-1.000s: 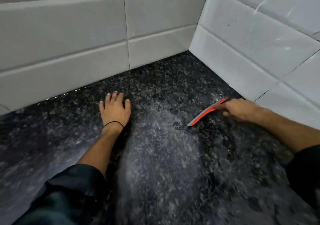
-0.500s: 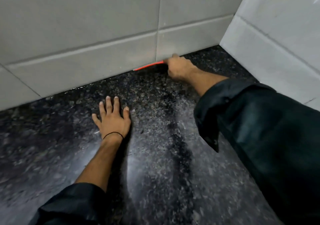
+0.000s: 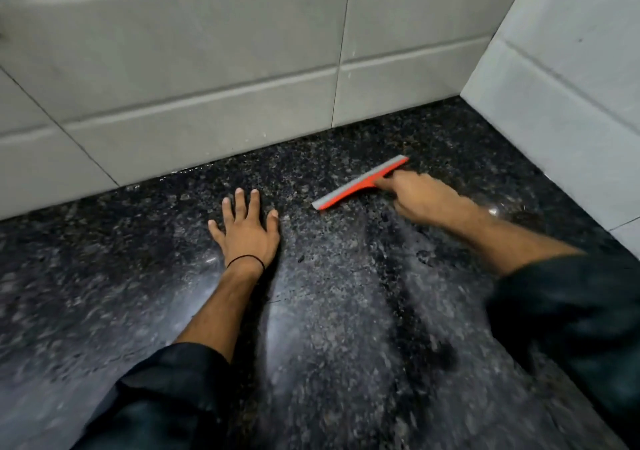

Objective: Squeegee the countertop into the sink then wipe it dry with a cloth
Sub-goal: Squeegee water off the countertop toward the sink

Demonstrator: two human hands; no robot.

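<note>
Head view: left hand (image 3: 246,231) flat on countertop (image 3: 346,345) beside squeegee (image 3: 360,182), walls (image 3: 207,69) behind.

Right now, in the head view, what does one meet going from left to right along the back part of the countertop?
Left hand flat on the countertop → squeegee → right hand gripping its handle → side wall.

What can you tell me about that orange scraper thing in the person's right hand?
It is a squeegee with an orange plastic-looking body and a grey blade strip along its far edge. It lies slanted on the wet black speckled countertop, blade down, near the tiled wall. The right hand grips its handle, mostly hiding it.
</note>
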